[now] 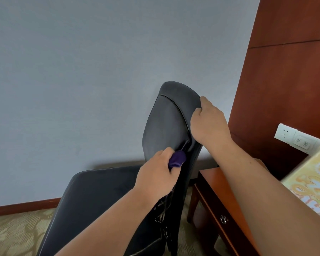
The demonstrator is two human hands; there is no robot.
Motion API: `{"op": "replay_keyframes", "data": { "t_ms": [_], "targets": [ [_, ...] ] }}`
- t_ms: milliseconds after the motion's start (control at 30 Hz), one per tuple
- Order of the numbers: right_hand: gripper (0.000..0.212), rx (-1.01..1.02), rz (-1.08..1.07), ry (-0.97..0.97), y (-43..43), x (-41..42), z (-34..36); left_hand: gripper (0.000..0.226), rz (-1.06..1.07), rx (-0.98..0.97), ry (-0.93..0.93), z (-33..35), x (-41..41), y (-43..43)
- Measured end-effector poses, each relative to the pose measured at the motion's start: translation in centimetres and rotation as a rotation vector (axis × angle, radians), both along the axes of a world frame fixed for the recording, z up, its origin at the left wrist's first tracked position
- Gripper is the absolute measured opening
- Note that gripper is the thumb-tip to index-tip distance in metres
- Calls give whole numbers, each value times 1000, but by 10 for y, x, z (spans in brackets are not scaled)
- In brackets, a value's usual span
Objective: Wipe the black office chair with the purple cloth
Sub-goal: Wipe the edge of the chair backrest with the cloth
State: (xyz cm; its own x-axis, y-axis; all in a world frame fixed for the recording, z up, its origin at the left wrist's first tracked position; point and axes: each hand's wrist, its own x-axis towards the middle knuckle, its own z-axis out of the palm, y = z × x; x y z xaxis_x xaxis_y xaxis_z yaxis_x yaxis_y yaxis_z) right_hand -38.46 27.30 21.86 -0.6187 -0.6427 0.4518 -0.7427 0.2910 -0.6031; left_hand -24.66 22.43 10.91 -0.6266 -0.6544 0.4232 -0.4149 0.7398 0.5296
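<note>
Left grip [155,174] pinches soft, bunched purple cloth [177,159] against backrest edge of black office chair [166,122]; right grip [209,122] curls over its top. Upholstery smooth, likely slippery.

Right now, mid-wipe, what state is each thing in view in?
Black office chair: upright, backrest held near its top.
Purple cloth: bunched, pressed against the backrest's side edge.
Left hand: grips the cloth.
Right hand: fingers curled over the backrest's upper edge.
Drawer: closed.
Wall socket: nothing plugged in.
</note>
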Motion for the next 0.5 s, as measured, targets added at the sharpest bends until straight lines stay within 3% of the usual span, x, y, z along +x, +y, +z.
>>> {"op": "replay_keyframes", "data": {
  "t_ms": [100,300,500],
  "targets": [
    [51,-9,0,-4,0,1,-1,9,9,62,46,7,-2,4],
    [49,-31,2,5,0,4,-2,18,-21,332,400,45,-19,18],
    [51,-37,-6,18,6,4,-3,15,-19,213,359,19,-17,20]
  ]
}}
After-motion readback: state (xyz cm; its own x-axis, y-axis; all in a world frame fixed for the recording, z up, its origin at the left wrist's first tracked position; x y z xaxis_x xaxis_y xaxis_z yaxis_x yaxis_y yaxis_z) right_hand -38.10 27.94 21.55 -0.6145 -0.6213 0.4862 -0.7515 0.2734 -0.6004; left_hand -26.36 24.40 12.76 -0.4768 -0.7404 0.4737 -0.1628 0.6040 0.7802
